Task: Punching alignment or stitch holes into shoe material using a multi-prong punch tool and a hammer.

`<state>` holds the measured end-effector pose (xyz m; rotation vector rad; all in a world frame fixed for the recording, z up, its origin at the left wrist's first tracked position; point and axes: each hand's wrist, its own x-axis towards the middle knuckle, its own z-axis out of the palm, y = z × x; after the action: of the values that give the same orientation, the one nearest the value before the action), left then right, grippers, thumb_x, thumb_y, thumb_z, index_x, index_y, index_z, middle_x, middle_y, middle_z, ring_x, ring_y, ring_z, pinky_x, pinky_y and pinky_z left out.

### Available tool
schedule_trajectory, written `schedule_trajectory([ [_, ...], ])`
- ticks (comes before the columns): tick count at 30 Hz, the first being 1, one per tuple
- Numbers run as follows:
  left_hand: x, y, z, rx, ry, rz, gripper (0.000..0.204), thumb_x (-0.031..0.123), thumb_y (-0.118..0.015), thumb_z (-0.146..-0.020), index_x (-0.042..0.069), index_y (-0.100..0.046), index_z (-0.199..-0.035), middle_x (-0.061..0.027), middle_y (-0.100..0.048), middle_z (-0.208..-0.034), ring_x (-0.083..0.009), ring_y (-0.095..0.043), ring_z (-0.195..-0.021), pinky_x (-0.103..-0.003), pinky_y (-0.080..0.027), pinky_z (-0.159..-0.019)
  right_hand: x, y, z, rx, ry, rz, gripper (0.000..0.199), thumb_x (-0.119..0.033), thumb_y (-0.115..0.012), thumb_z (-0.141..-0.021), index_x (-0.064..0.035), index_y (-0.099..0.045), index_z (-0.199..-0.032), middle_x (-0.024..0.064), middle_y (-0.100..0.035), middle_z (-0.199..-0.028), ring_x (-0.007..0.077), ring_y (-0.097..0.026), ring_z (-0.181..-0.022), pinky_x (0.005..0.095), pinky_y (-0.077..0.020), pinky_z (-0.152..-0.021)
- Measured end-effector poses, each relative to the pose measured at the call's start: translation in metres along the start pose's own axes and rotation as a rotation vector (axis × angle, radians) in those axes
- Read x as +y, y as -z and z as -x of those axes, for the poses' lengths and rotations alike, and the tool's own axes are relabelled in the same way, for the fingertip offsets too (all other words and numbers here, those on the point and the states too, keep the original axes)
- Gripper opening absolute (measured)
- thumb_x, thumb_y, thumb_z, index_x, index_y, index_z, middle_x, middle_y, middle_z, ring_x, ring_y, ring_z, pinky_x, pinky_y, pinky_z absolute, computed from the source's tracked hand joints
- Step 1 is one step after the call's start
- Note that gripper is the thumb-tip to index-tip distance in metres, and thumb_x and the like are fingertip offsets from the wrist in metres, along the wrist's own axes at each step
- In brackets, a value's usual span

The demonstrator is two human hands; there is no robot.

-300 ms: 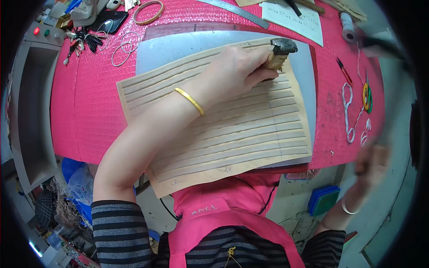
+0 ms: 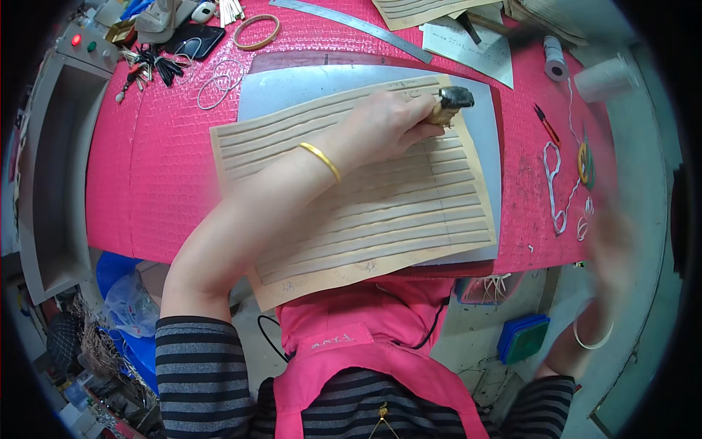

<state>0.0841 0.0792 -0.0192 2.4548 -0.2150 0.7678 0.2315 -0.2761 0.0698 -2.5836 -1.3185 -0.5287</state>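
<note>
Sheet of pale tan strips (image 2: 380, 223) lies at centre frame, skewed on a blue-grey board (image 2: 292, 89), its lower-left corner running past the table edge over the apron (image 2: 325, 322). Left hand (image 2: 391, 123), upper centre, has its fingers closed round the tan grip of a short tool with a dark top (image 2: 456, 97); working end hidden, so contact with the strips is unconfirmed. Right hand (image 2: 613, 245), lower right, is smeared by motion; cannot tell whether its fingers are clenched, loose or holding anything. Risk 1: sheet rotates under the tool. Cause: visible hold is the left hand alone, near the upper right; the overhanging corner could catch on the apron and pull the strips out of line. Risk 2: tool tips or skids. Cause: a sideways push or an off-centre knock on its dark top; thumb and forefinger sit close below, so a slip would probably reach them first. Risk 3: snag at right. Cause: white cord (image 2: 551, 175) lies loose near the scissors (image 2: 584, 162), with the fast-moving hand just below; a low sweep could drag both. Spool (image 2: 553, 58), upper right, might then be pulled along, its thread trailing down towards the scissors.
</note>
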Motion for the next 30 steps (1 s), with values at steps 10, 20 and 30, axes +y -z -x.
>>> schedule_trajectory([
  [10, 0.001, -0.008, -0.002, 0.017, -0.040, 0.028, 0.019, 0.013, -0.062, -0.074, 0.001, -0.047, -0.073, -0.0115, -0.055, -0.060, -0.0238, -0.055, -0.052, -0.032, -0.042, -0.045, -0.125, -0.025, -0.017, -0.531, -0.417, -0.577, 0.046, -0.002, -0.048, -0.077, -0.0035, -0.040, -0.122, 0.0172, -0.058, -0.098, 0.0170, -0.057, -0.091, 0.0243, -0.0410, -0.076],
  [20, 0.007, -0.004, -0.001, 0.000, 0.200, 0.253, 0.016, 0.012, -0.063, -0.074, 0.000, -0.055, -0.080, -0.0083, -0.057, -0.061, -0.0125, -0.054, -0.051, -0.023, -0.043, -0.046, -0.118, -0.037, -0.013, -0.432, -0.376, -0.713, 0.048, 0.001, -0.048, -0.076, -0.0031, -0.040, -0.122, 0.0181, -0.057, -0.103, 0.0186, -0.055, -0.097, 0.0263, -0.0402, -0.079],
  [30, 0.004, -0.012, 0.005, 0.029, 0.152, 0.167, 0.017, 0.014, -0.065, -0.073, 0.002, -0.054, -0.078, -0.0097, -0.054, -0.059, -0.0181, -0.051, -0.046, -0.026, -0.040, -0.044, -0.105, -0.039, -0.011, -0.474, -0.375, -0.724, 0.049, -0.001, -0.049, -0.076, -0.0013, -0.037, -0.124, 0.0154, -0.056, -0.107, 0.0183, -0.054, -0.098, 0.0260, -0.0391, -0.081],
])
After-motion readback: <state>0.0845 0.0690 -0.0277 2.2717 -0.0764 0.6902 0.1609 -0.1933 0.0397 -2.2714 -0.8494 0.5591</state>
